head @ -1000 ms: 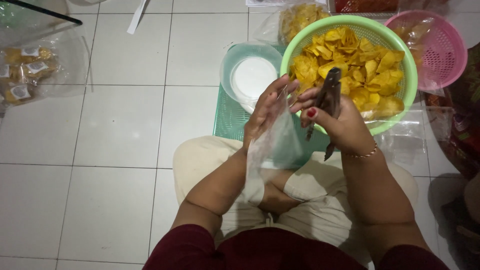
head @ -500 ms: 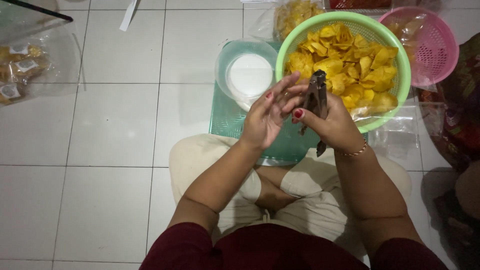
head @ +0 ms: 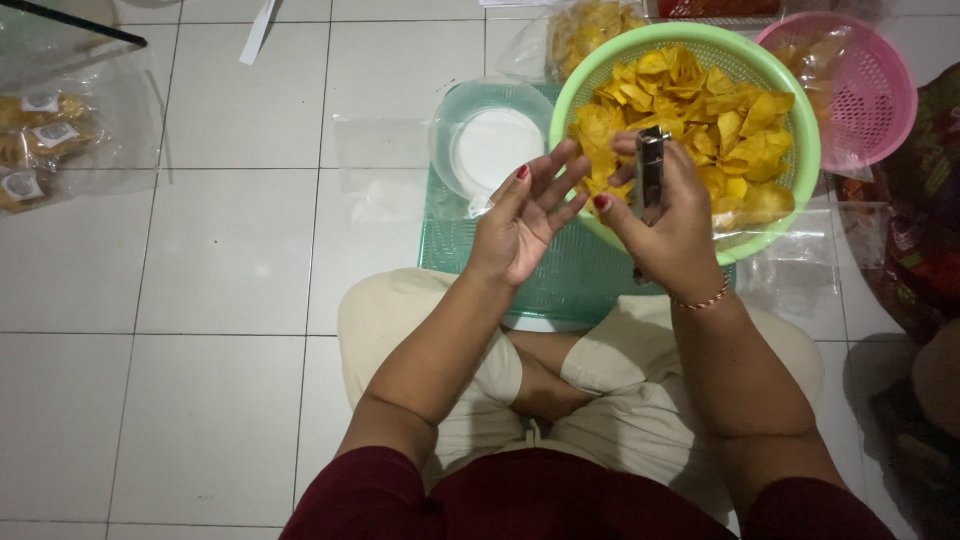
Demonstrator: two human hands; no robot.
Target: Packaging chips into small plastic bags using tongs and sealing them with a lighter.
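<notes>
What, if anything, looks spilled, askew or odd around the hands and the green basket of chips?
Nothing stands out. The chips lie inside the green basket, none on the tiles nearby. The right hand grips a stapler; the left hand is open and empty.

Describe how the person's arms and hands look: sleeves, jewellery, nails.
Both forearms are bare, with dark red sleeves ending near the elbows. The left hand and right hand have red-painted nails. A thin beaded bracelet circles the right wrist.

Soft even indoor light, faint shadows, mild blur, dim right edge
</notes>
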